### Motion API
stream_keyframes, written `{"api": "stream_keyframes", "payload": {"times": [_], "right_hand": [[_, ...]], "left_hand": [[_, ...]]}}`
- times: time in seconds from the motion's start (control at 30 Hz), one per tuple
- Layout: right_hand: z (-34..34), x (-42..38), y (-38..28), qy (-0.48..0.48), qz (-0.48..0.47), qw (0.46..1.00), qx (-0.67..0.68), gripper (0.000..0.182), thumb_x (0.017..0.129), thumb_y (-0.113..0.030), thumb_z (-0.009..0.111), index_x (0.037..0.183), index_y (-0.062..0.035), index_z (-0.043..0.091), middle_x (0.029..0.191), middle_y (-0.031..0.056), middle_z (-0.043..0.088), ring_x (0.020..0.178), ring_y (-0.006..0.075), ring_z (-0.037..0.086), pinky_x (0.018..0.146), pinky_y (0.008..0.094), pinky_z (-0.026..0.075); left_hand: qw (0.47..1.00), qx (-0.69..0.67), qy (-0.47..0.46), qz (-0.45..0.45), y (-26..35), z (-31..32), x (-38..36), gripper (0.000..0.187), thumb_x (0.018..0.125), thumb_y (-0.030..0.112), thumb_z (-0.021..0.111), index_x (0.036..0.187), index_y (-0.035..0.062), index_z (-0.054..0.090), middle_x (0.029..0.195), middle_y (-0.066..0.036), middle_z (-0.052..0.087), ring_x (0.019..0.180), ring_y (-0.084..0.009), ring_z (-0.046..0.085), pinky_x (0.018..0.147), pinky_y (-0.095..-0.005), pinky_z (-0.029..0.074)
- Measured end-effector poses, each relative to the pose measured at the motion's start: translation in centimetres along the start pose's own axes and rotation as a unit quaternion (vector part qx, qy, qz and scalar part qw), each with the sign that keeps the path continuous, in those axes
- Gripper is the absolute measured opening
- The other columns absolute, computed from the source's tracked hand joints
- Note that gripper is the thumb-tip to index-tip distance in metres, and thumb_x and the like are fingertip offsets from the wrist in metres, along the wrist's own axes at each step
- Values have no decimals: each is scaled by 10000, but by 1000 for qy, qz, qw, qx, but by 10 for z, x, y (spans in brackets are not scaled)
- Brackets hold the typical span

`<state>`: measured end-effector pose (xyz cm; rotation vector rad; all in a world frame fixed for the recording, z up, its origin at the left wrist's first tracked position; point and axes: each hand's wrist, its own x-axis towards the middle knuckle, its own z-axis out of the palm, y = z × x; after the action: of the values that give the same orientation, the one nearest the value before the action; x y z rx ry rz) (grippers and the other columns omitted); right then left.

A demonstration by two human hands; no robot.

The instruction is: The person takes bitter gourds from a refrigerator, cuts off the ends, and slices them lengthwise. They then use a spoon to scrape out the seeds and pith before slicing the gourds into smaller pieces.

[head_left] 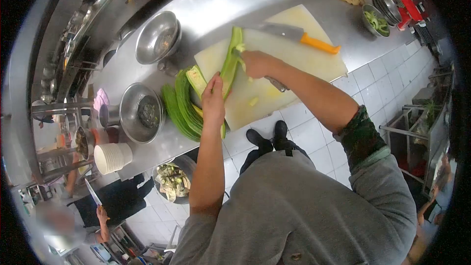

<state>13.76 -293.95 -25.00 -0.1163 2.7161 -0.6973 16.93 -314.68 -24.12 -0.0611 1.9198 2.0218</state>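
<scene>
My left hand (pixel 213 99) is closed around the lower part of a long green gourd half (pixel 232 61), held tilted with its hollowed inner side up over the white cutting board (pixel 306 61). Closed near the gourd's upper part, my right hand (pixel 258 65) grips a metal utensil (pixel 277 84); its handle sticks out behind the hand, and its working end is mostly hidden. Pale pulp shows between hand and gourd. Several more green gourd pieces (pixel 182 105) lie left of my left hand, one with pale pith (pixel 196 79) showing. Pulp scraps (pixel 253 101) lie on the board.
A knife with an orange handle (pixel 320 43) lies across the board's far right. Metal bowls (pixel 141 113) and stacked white tubs (pixel 113 158) stand left. A bowl of green pieces (pixel 376 21) sits far right. Below is a scrap bin (pixel 172 181). Another person (pixel 100 216) holds a knife.
</scene>
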Motion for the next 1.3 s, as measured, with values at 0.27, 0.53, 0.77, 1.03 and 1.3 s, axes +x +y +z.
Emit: {"api": "stream_keyframes", "payload": {"times": [0.27, 0.53, 0.77, 1.03, 1.3], "right_hand": [[0, -78, -68, -110, 30, 982, 152, 351, 816, -97, 538, 1141, 31, 561, 904, 244, 676, 797, 369, 681, 682, 456, 525], [38, -80, -69, -47, -12, 984, 173, 323, 784, -123, 597, 1070, 25, 571, 875, 238, 670, 794, 335, 679, 683, 445, 520], [-5, -58, -59, -187, 16, 969, 158, 398, 742, -80, 611, 1097, 79, 531, 917, 267, 670, 851, 398, 672, 723, 469, 517], [10, -57, -40, -18, -11, 994, 109, 432, 750, -71, 588, 1163, 48, 546, 1004, 251, 679, 918, 417, 667, 787, 482, 530], [54, -61, -42, 60, -20, 993, 98, 410, 795, -65, 593, 1191, 16, 529, 956, 239, 679, 908, 408, 666, 789, 498, 524]], "left_hand": [[985, -157, 24, -61, -1, 9, 7, 452, 1022, 294, 483, 1303, -51, 562, 1225, -127, 616, 1091, -191, 594, 945, -296, 463], [981, -194, 4, -27, -18, 16, 28, 360, 964, 90, 536, 1286, -69, 557, 1176, -150, 625, 1029, -210, 625, 894, -312, 511], [980, -193, 20, -36, -8, 25, 20, 363, 947, 84, 558, 1281, -56, 564, 1139, -129, 645, 985, -191, 624, 823, -308, 517], [971, -238, -7, -33, -4, 14, 22, 357, 960, 51, 553, 1305, -42, 547, 1133, -113, 644, 960, -178, 640, 836, -301, 532], [981, -192, 6, -33, -10, 17, 22, 406, 979, 102, 515, 1347, -69, 494, 1282, -144, 580, 1148, -235, 578, 985, -371, 477]]}}
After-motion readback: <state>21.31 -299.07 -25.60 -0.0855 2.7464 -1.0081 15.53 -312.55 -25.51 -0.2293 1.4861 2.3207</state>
